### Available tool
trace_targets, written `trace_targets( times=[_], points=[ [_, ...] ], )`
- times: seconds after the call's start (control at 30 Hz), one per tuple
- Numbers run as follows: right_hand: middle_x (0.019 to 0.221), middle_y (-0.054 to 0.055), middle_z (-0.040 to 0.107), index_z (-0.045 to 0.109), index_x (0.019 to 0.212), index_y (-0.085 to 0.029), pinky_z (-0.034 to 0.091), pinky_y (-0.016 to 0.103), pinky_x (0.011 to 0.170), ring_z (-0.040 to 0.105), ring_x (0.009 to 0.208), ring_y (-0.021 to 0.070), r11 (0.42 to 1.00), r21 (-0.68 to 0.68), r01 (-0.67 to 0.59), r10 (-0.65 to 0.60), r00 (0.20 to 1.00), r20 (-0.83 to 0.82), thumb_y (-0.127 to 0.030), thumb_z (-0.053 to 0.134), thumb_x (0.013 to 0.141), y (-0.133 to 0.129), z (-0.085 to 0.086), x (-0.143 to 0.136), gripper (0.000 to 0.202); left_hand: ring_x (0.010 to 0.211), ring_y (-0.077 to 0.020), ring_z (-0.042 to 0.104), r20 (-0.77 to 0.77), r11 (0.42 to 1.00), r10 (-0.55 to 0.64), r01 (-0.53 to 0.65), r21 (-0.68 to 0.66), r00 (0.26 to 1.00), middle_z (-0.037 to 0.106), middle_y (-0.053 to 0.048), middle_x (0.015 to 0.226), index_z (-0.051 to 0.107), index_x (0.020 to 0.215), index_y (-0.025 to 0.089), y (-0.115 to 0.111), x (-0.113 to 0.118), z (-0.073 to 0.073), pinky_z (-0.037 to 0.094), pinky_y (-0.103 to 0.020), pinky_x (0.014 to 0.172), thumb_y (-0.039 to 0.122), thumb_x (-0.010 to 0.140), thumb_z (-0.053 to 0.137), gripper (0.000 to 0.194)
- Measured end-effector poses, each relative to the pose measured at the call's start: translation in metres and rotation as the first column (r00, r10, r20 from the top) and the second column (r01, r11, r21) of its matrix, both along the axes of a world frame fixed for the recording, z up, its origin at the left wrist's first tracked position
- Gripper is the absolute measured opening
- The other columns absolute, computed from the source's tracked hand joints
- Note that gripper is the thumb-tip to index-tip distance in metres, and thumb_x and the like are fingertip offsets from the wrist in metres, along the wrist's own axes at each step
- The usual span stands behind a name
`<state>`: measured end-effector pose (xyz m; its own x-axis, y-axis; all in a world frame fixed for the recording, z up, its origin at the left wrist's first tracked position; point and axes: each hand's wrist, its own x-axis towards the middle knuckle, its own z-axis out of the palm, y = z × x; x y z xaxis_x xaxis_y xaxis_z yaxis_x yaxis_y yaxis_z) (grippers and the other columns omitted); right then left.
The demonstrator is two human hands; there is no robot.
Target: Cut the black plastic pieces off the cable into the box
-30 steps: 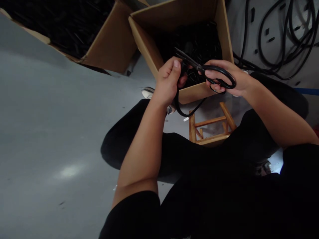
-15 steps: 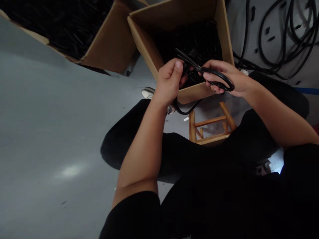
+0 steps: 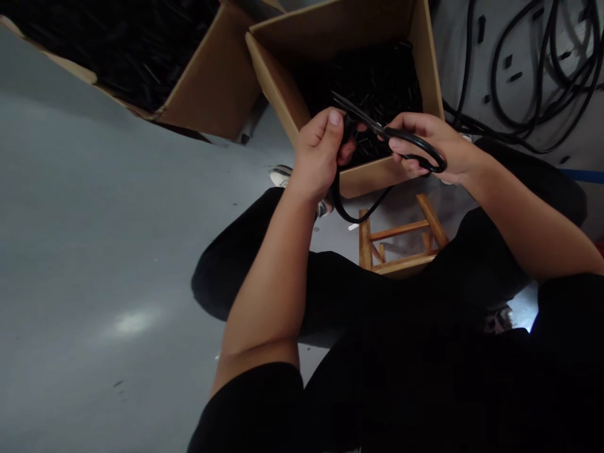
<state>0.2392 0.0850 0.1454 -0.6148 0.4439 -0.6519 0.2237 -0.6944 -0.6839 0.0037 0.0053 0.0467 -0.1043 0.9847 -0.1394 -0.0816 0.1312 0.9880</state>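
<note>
Black-handled scissors point(image 3: 415, 146) are gripped in my right hand point(image 3: 431, 141), their blades pointing left towards my other hand. My left hand point(image 3: 319, 150) is closed around a black strip point(image 3: 336, 195), which hangs below it and curves to the right under the box edge. Where the blades meet the strip is too dark to make out. Both hands are above a cardboard box point(image 3: 372, 178) that holds many small black pieces point(image 3: 391, 82).
Another cardboard box point(image 3: 207, 82) with black pieces stands at the upper left. Coiled black tubing point(image 3: 538, 94) and small pieces lie on the floor at the upper right. A wooden stool point(image 3: 365, 242) is between my legs.
The hanging loop of the strip reaches slightly lower and farther right. A dark piece seen by the blades before no longer shows there. My hands have barely moved.
</note>
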Motion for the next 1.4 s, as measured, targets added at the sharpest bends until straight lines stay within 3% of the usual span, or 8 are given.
trace_targets(
  times=[0.17, 0.27, 0.33, 0.6, 0.77, 0.93, 1.23, 1.4],
  points=[
    [0.082, -0.007, 0.067, 0.071, 0.101, -0.027, 0.045, 0.024, 0.061, 0.061, 0.068, 0.0090, 0.966, 0.251, 0.070, -0.099, 0.989, 0.106, -0.025, 0.097, 0.093, 0.008, 0.000, -0.001, 0.028, 0.093, -0.0249, 0.075, -0.067, 0.997, 0.078, -0.079, -0.025, 0.995, 0.062, -0.002, 0.081, 0.066, 0.106, 0.029, 0.004, -0.012, -0.008, 0.059, -0.040, 0.081, 0.101, 0.101, 0.065, 0.073],
    [0.077, -0.008, 0.065, 0.073, 0.099, -0.025, 0.046, 0.027, 0.074, 0.061, 0.074, 0.0081, 0.846, 0.518, -0.125, -0.020, 0.964, 0.265, -0.003, 0.093, 0.087, 0.014, -0.004, 0.003, 0.032, 0.113, -0.0264, 0.077, -0.053, 0.996, 0.043, -0.047, -0.071, 0.998, 0.075, -0.004, 0.097, 0.065, 0.115, 0.032, 0.003, -0.026, -0.015, 0.064, -0.043, 0.092, 0.090, 0.106, 0.070, 0.058],
    [0.080, -0.007, 0.067, 0.077, 0.106, -0.025, 0.045, 0.031, 0.076, 0.061, 0.077, 0.0101, 0.780, 0.574, -0.249, 0.072, 0.947, 0.314, -0.008, 0.092, 0.089, 0.015, -0.007, 0.007, 0.028, 0.123, -0.0288, 0.077, -0.013, 0.992, 0.026, -0.028, -0.120, 1.000, 0.079, -0.005, 0.105, 0.066, 0.116, 0.035, 0.002, -0.032, -0.015, 0.068, -0.047, 0.097, 0.084, 0.106, 0.071, 0.050],
    [0.095, -0.002, 0.073, 0.080, 0.119, -0.025, 0.049, 0.032, 0.080, 0.066, 0.086, 0.0175, 0.731, 0.583, -0.356, 0.184, 0.924, 0.335, -0.019, 0.089, 0.085, 0.006, -0.010, 0.010, 0.035, 0.130, -0.0347, 0.078, 0.153, 0.956, 0.089, -0.041, -0.290, 0.984, 0.083, -0.004, 0.113, 0.072, 0.109, 0.041, 0.000, -0.025, 0.003, 0.073, -0.056, 0.104, 0.073, 0.097, 0.087, 0.037],
    [0.093, -0.001, 0.072, 0.077, 0.113, -0.027, 0.050, 0.033, 0.078, 0.067, 0.085, 0.0194, 0.753, 0.554, -0.355, 0.177, 0.920, 0.348, -0.024, 0.091, 0.088, 0.003, -0.004, 0.005, 0.028, 0.123, -0.0281, 0.077, 0.224, 0.961, 0.097, -0.033, -0.274, 0.970, 0.081, -0.004, 0.116, 0.068, 0.109, 0.031, -0.001, -0.023, -0.013, 0.071, -0.045, 0.103, 0.071, 0.099, 0.091, 0.047],
    [0.092, 0.000, 0.070, 0.077, 0.114, -0.027, 0.052, 0.034, 0.082, 0.066, 0.088, 0.0205, 0.771, 0.539, -0.340, 0.170, 0.925, 0.340, -0.024, 0.089, 0.089, 0.000, -0.006, 0.004, 0.028, 0.106, -0.0236, 0.070, 0.321, 0.953, 0.177, -0.081, -0.293, 0.930, 0.079, -0.004, 0.120, 0.067, 0.112, 0.030, -0.001, -0.019, -0.031, 0.071, -0.045, 0.093, 0.075, 0.081, 0.105, 0.066],
    [0.085, 0.000, 0.067, 0.073, 0.105, -0.027, 0.053, 0.035, 0.076, 0.064, 0.084, 0.0193, 0.757, 0.545, -0.361, 0.183, 0.917, 0.354, -0.029, 0.090, 0.092, -0.006, -0.013, 0.002, 0.022, 0.102, -0.0209, 0.066, 0.141, 0.975, 0.051, -0.019, -0.222, 0.989, 0.067, -0.002, 0.094, 0.053, 0.102, 0.026, -0.004, -0.021, -0.044, 0.064, -0.039, 0.089, 0.077, 0.093, 0.094, 0.066],
    [0.082, 0.000, 0.063, 0.066, 0.100, -0.027, 0.058, 0.036, 0.087, 0.069, 0.099, 0.0232, 0.747, 0.591, -0.303, 0.161, 0.946, 0.282, -0.027, 0.093, 0.090, -0.015, -0.021, 0.001, 0.029, 0.103, -0.0233, 0.069, 0.040, 0.977, -0.042, 0.050, -0.208, 0.998, 0.066, -0.002, 0.086, 0.052, 0.097, 0.027, -0.007, -0.012, -0.032, 0.063, -0.040, 0.086, 0.082, 0.101, 0.083, 0.063]
  ],
)
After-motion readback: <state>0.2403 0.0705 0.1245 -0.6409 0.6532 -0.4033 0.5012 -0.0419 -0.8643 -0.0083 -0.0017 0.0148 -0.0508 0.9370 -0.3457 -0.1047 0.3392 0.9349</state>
